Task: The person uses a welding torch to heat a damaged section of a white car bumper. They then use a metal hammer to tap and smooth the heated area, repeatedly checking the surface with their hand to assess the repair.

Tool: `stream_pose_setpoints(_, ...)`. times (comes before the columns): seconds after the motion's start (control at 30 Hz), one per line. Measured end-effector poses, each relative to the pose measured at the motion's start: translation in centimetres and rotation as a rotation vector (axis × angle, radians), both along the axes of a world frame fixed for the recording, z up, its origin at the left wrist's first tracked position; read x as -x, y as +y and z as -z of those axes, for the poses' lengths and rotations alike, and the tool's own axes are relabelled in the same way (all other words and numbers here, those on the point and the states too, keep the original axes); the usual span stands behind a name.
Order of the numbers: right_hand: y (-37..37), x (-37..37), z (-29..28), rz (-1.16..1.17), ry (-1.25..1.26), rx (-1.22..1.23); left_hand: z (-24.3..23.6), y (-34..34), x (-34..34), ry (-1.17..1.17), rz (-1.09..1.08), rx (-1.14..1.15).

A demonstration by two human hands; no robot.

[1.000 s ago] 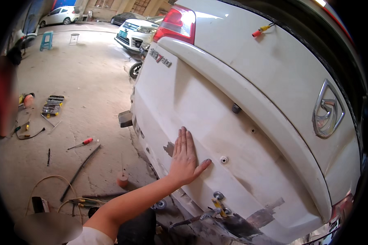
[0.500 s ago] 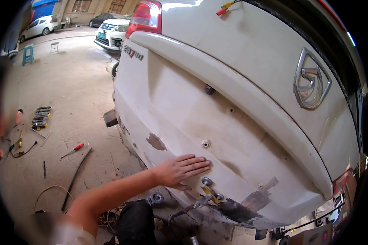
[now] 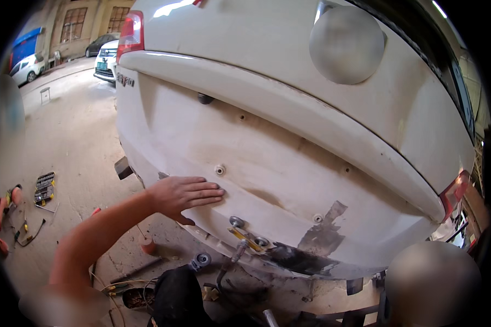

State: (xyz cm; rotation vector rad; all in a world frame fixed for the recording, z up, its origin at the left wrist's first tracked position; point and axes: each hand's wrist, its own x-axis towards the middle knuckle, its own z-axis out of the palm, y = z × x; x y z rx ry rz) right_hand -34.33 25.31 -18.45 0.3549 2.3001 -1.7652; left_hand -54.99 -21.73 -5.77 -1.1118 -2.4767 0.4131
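Observation:
My left hand [image 3: 186, 196] lies flat on the white car's trunk lid [image 3: 180, 131], fingers stretched together to the right and thumb pointing down. Just right of the fingertips is a round hole fitting [image 3: 220, 170]. Below the hand, a yellow metal bracket with round discs [image 3: 245, 237] sits against the lower edge of the lid, and a hose-like piece [image 3: 223, 272] hangs from it. Right of that, the paint is worn to a dark patch [image 3: 300, 259] and a grey patch [image 3: 323, 231]. My right hand is out of the picture.
On the floor at left lie a socket set [image 3: 45, 188], cables [image 3: 30, 234] and a dark bar [image 3: 136, 270]. Another person's hand [image 3: 0, 210] shows at the far left edge. A stool [image 3: 45, 95] and parked cars [image 3: 106, 62] stand farther back. My knee [image 3: 177, 297] is below the bumper.
The view has shifted, so the car appears further left and higher. My left hand stays flat on the lid, still left of the bracket. At the far left, another person's hand has come into view.

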Motion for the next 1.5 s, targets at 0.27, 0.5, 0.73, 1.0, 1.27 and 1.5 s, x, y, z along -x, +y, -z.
stream_pose_setpoints(0.27,-0.1,-0.5,2.4,-0.063,0.179,0.075,-6.0,5.7,1.5,0.24,0.141,0.536)
stream_pose_setpoints(0.5,-1.6,1.3,0.6,-0.249,0.559,-0.034,-5.7,9.6,3.0,0.691,0.239,0.722)
stream_pose_setpoints(0.73,-3.8,3.9,3.8,0.113,-0.028,0.324,-4.6,9.3,1.1,0.518,0.111,0.494)
stream_pose_setpoints(1.0,-6.1,5.7,-1.2,-0.279,0.662,-0.116,0.3,7.5,-3.7,0.213,-0.124,-0.063)
stream_pose_setpoints(1.27,-7.8,6.9,-2.5,-0.304,0.804,-0.189,2.4,8.5,-2.6,0.364,-0.001,-0.227)
stream_pose_setpoints(1.5,-11.1,10.9,-5.2,-0.297,0.84,-0.337,3.8,8.2,-2.2,0.354,-0.008,-0.376)
